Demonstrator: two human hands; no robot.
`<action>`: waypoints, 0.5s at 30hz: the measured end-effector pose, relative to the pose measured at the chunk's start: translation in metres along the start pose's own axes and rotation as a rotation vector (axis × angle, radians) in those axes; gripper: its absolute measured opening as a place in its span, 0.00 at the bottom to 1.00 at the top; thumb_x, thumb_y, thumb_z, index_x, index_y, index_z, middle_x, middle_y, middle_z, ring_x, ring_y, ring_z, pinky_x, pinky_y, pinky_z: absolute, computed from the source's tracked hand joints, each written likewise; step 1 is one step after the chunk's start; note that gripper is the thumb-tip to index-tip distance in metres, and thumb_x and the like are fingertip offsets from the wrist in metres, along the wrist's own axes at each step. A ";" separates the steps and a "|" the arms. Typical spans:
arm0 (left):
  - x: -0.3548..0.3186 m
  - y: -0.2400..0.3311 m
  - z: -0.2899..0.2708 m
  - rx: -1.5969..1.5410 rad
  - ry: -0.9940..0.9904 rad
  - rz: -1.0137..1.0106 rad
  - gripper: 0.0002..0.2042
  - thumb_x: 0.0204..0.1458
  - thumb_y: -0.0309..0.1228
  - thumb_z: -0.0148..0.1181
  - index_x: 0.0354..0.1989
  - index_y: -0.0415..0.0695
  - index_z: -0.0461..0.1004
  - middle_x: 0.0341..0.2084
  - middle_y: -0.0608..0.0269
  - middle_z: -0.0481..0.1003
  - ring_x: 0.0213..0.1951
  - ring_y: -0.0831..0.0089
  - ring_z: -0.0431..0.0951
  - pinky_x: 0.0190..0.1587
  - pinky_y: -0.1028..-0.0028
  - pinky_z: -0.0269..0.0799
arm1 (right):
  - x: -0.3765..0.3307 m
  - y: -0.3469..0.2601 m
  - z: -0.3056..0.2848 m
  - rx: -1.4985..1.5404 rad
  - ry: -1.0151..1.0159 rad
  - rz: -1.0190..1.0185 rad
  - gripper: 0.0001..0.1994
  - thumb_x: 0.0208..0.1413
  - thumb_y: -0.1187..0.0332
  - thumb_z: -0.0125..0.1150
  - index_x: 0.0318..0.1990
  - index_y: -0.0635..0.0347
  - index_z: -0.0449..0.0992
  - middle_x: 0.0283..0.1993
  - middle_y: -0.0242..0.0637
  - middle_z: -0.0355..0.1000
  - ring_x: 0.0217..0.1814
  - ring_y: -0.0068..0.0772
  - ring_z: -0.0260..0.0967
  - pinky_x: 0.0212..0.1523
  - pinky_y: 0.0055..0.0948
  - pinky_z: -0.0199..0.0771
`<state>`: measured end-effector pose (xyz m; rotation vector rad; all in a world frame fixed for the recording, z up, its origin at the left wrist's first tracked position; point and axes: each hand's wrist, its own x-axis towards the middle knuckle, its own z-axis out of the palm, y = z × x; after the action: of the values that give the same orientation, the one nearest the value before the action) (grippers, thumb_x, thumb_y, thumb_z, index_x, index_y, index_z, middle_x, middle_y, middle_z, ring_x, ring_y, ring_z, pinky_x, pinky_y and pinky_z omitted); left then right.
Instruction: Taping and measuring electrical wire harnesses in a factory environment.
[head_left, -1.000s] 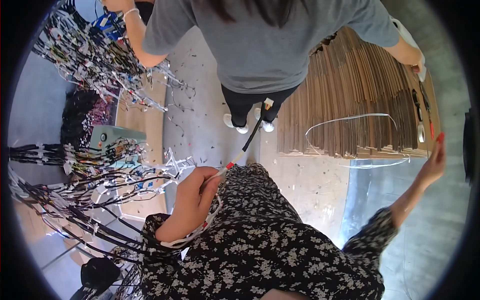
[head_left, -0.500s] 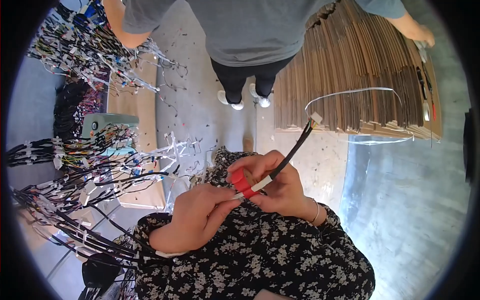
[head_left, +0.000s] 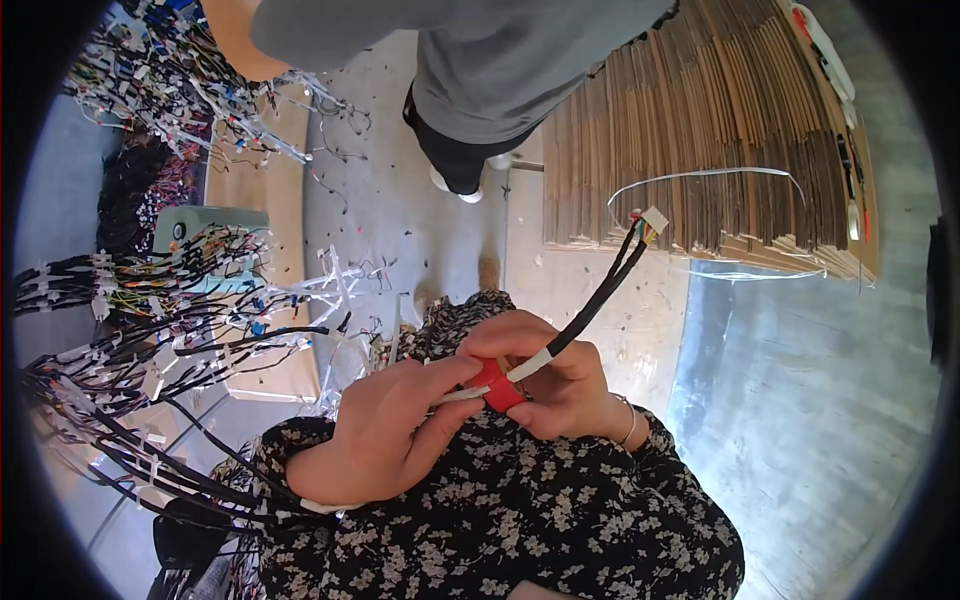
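In front of my lap, my left hand (head_left: 385, 430) pinches the near end of a black-sleeved wire harness (head_left: 600, 300) between thumb and fingers. My right hand (head_left: 565, 390) is closed around a roll of red tape (head_left: 505, 394), which sits against the harness at a white-wrapped stretch (head_left: 530, 366). Whether a strip of tape sticks to the harness is hidden by the fingers. Past my right hand, the harness runs up and to the right, ending in coloured wires and a pale connector (head_left: 655, 219).
Bundles of wire harnesses (head_left: 150, 350) hang at the left, beside a cardboard surface (head_left: 255, 175) and a grey-green box (head_left: 215, 228). A stack of flattened cardboard (head_left: 690, 140) with a loose white strap fills the upper right. Another person (head_left: 510, 80) stands ahead.
The tape roll has turned between my hands, and the harness's connector end has swung up and right. The other person has turned and shifted; their hand has left the cardboard stack.
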<state>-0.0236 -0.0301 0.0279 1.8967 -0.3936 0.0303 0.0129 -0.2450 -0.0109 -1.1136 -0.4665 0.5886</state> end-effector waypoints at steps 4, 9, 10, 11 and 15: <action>0.000 -0.001 0.001 0.001 0.002 0.025 0.18 0.49 0.21 0.68 0.50 0.37 0.73 0.26 0.54 0.76 0.20 0.61 0.73 0.21 0.67 0.65 | -0.001 0.003 -0.002 -0.042 -0.023 -0.051 0.31 0.47 0.78 0.64 0.63 0.66 0.68 0.63 0.44 0.63 0.65 0.36 0.62 0.65 0.36 0.61; 0.001 -0.001 0.001 0.034 -0.016 0.027 0.17 0.49 0.22 0.68 0.49 0.38 0.75 0.21 0.58 0.73 0.20 0.63 0.72 0.21 0.67 0.65 | -0.003 0.002 -0.004 -0.061 -0.030 -0.046 0.30 0.48 0.77 0.64 0.63 0.66 0.68 0.63 0.43 0.62 0.64 0.34 0.62 0.59 0.31 0.65; 0.001 -0.001 0.001 0.035 -0.016 0.027 0.17 0.49 0.22 0.68 0.49 0.38 0.75 0.21 0.58 0.73 0.20 0.63 0.72 0.21 0.67 0.65 | -0.003 0.002 -0.004 -0.048 -0.020 -0.025 0.30 0.49 0.77 0.64 0.63 0.66 0.68 0.62 0.43 0.62 0.64 0.34 0.62 0.56 0.29 0.67; 0.001 -0.001 0.001 0.036 -0.012 0.027 0.18 0.49 0.22 0.68 0.49 0.38 0.75 0.21 0.58 0.73 0.20 0.63 0.72 0.21 0.67 0.65 | -0.004 0.002 -0.003 -0.049 -0.020 -0.024 0.30 0.49 0.77 0.64 0.63 0.66 0.68 0.62 0.43 0.62 0.64 0.34 0.62 0.56 0.29 0.67; 0.003 -0.001 0.000 0.066 -0.029 0.047 0.19 0.48 0.22 0.68 0.50 0.39 0.75 0.21 0.59 0.72 0.20 0.63 0.72 0.21 0.68 0.65 | -0.005 0.003 -0.004 -0.042 -0.011 -0.002 0.29 0.50 0.75 0.64 0.63 0.66 0.68 0.62 0.43 0.62 0.62 0.32 0.63 0.50 0.24 0.68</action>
<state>-0.0208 -0.0302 0.0273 1.9545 -0.4621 0.0475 0.0114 -0.2500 -0.0151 -1.1498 -0.4910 0.5851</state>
